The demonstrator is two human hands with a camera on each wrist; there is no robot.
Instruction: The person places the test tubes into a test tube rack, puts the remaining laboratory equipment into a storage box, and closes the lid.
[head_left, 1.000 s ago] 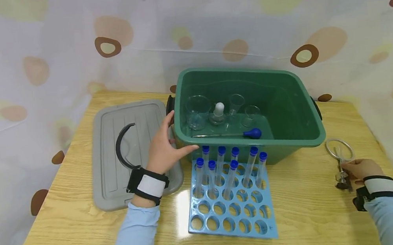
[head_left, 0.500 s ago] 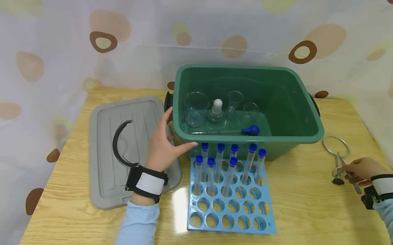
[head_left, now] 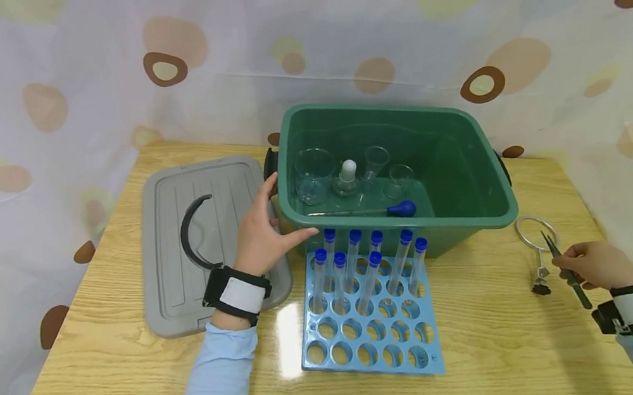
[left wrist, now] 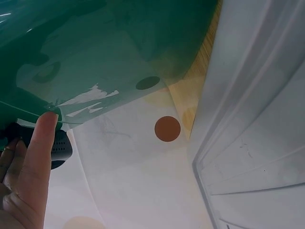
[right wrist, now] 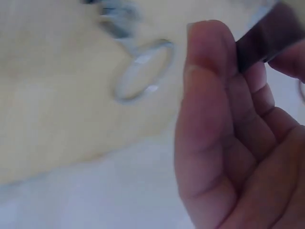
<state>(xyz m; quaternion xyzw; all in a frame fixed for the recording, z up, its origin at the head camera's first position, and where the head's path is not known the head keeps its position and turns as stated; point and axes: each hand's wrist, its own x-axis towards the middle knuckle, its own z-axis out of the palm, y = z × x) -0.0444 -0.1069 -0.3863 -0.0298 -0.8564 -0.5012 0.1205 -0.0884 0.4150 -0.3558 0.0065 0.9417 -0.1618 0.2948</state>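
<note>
In the head view my left hand (head_left: 261, 236) rests on the near left corner of a green plastic bin (head_left: 470, 224). Its thumb lies along the front side and its fingers spread on the left end, below a black handle (head_left: 270, 162). The left wrist view has one straight finger (left wrist: 39, 162) against the green wall. At the far right my right hand (head_left: 602, 264) pinches dark tweezers (head_left: 577, 290), tips pointing away. An iron ring with a clamp (head_left: 536, 233) lies on the table just left of that hand; it is blurred in the right wrist view.
Inside the bin are a glass beaker (head_left: 314, 175), a white-capped small bottle (head_left: 348, 178), other glassware and a blue-bulbed dropper (head_left: 401, 209). In front stands a blue rack (head_left: 373, 344) holding several blue-capped tubes (head_left: 371, 284). A grey lid (head_left: 171, 268) lies left. A patterned curtain hangs behind.
My right hand has picked the tweezers up from beside the ring and drawn them right, away from it. My left hand keeps its place on the bin.
</note>
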